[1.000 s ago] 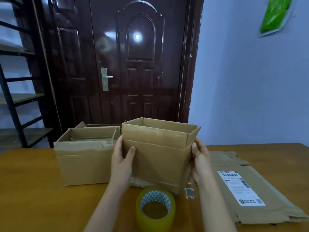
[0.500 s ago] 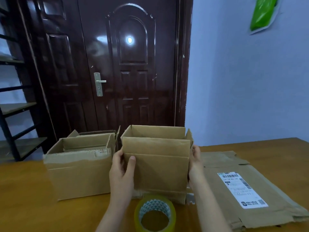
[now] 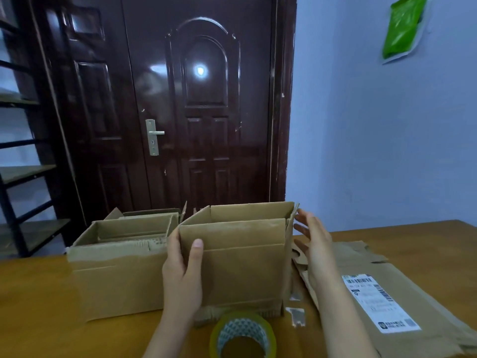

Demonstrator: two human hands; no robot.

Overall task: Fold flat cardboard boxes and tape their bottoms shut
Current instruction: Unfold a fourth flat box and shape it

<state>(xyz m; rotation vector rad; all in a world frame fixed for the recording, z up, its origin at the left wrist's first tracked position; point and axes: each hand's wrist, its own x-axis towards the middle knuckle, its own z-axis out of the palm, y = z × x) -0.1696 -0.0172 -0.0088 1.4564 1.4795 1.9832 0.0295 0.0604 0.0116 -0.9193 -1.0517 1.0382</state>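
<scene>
An upright brown cardboard box (image 3: 245, 264), open at the top, stands on the wooden table (image 3: 38, 306) in the middle. My left hand (image 3: 182, 272) grips its left front corner, thumb on the front face and fingers round the side. My right hand (image 3: 313, 239) hovers just off the box's right side with fingers spread, touching nothing. A second open box (image 3: 116, 270) stands against it on the left. A roll of clear tape (image 3: 242, 334) lies in front of the box. Flat cardboard (image 3: 413, 293) with a shipping label lies to the right.
Small tape scraps (image 3: 296, 315) lie beside the box's right bottom corner. Behind the table are a dark door (image 3: 201, 112), a metal shelf rack (image 3: 20, 177) at the left and a blue wall with a green bag (image 3: 402, 27) hanging on it.
The box has come down flat on the table next to the left box. My right hand has let go of its right side and moved slightly away.
</scene>
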